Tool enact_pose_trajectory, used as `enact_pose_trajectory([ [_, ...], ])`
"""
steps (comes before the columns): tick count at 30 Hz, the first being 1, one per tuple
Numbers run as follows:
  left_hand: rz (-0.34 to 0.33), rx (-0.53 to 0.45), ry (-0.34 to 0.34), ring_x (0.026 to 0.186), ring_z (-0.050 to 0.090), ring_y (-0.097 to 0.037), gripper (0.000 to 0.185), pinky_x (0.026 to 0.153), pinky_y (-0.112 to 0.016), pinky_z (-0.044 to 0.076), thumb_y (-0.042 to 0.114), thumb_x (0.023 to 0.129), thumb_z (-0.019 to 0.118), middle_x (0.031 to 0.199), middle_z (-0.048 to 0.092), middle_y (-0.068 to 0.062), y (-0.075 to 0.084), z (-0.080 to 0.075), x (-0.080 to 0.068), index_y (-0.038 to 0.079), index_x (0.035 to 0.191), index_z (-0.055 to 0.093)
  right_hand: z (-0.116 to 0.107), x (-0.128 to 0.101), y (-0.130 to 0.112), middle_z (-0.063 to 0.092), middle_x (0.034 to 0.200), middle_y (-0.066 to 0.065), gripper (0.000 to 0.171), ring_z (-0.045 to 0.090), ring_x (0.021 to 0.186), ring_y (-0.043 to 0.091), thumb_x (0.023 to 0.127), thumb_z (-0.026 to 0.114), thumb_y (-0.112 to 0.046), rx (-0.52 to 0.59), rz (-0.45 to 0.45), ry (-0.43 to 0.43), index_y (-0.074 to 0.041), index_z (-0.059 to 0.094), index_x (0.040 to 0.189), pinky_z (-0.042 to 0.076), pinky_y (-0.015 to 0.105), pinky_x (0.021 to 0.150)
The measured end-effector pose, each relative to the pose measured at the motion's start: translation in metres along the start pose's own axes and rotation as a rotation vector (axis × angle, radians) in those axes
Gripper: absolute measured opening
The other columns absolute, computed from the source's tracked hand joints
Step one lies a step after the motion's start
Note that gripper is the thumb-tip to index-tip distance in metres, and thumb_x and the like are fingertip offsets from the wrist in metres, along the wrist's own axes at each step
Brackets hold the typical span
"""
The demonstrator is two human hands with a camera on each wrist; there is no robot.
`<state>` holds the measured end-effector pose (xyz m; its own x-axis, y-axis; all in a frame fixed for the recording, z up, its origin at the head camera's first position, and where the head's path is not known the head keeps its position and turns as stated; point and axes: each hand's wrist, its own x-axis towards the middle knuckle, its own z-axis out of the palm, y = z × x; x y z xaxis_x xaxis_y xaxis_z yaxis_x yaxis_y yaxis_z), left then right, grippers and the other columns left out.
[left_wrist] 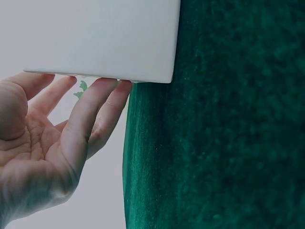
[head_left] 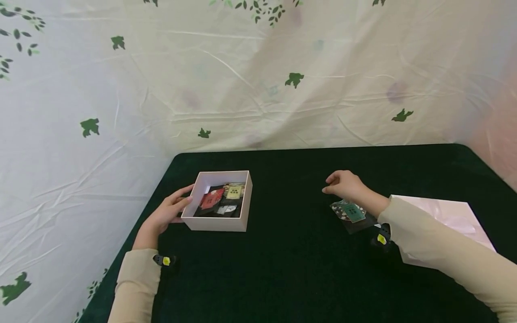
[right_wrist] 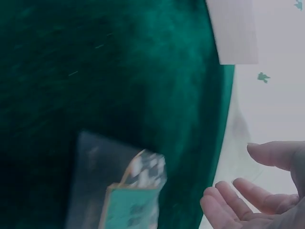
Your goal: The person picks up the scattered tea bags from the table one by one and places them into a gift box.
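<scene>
The fingertips of my left hand rest against the left outer wall of a pale pink open-topped box; in the left wrist view the fingers are slightly bent and touch its white side. Inside the box lie dark flat packets, one with a red label, one with a yellow label. My right hand hovers over the table, just beyond a dark packet with a green label. Thumb and fingers are apart and hold nothing in the right wrist view, where the packet is blurred.
A pale pink box lid with a ribbon-like band lies at the right, partly covered by my right forearm. Dark green cloth covers the table. White leaf-patterned fabric hangs behind and at the left.
</scene>
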<state>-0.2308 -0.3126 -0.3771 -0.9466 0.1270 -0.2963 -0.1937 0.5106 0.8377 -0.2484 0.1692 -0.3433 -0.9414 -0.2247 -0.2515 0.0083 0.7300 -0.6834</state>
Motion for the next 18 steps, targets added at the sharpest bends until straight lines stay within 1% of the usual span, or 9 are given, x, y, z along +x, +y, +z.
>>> enact_pose_trajectory([
  [4,0.001,0.007,0.002,0.127,0.039,-0.045,0.063,0.094,-0.059,0.045,0.044,0.098,0.045,0.147,0.032,-0.026,-0.001,0.0,0.0,0.027,0.153,0.019,-0.003,-0.007,0.014,0.055,0.115,0.029,0.046,0.056,0.101,0.038,0.091,0.061,-0.02,-0.059,-0.003,-0.001,0.011,0.049,0.123,0.05,0.044,0.079],
  [9,0.001,0.017,0.0,0.127,0.039,-0.044,0.064,0.095,-0.058,0.045,0.046,0.098,0.046,0.147,0.033,-0.025,0.0,0.0,-0.001,0.026,0.153,0.019,-0.004,-0.014,0.03,0.051,0.117,0.033,0.051,0.054,0.103,0.043,0.089,0.062,-0.021,-0.116,0.019,-0.01,0.012,0.045,0.125,0.051,0.046,0.078],
  [13,-0.002,0.012,0.002,0.126,0.04,-0.044,0.064,0.095,-0.057,0.045,0.045,0.098,0.046,0.146,0.034,-0.024,0.002,0.0,-0.002,0.025,0.152,0.02,-0.004,-0.019,0.04,0.051,0.115,0.034,0.054,0.055,0.099,0.041,0.087,0.064,-0.02,-0.156,0.032,-0.01,0.014,0.045,0.125,0.052,0.043,0.074],
  [18,-0.002,0.004,0.002,0.127,0.039,-0.044,0.063,0.096,-0.058,0.044,0.044,0.098,0.046,0.148,0.032,-0.024,0.002,0.0,-0.002,0.026,0.152,0.02,-0.003,-0.025,0.048,0.052,0.112,0.033,0.062,0.055,0.094,0.038,0.083,0.069,-0.023,-0.207,0.092,-0.034,0.016,0.043,0.124,0.05,0.04,0.072],
])
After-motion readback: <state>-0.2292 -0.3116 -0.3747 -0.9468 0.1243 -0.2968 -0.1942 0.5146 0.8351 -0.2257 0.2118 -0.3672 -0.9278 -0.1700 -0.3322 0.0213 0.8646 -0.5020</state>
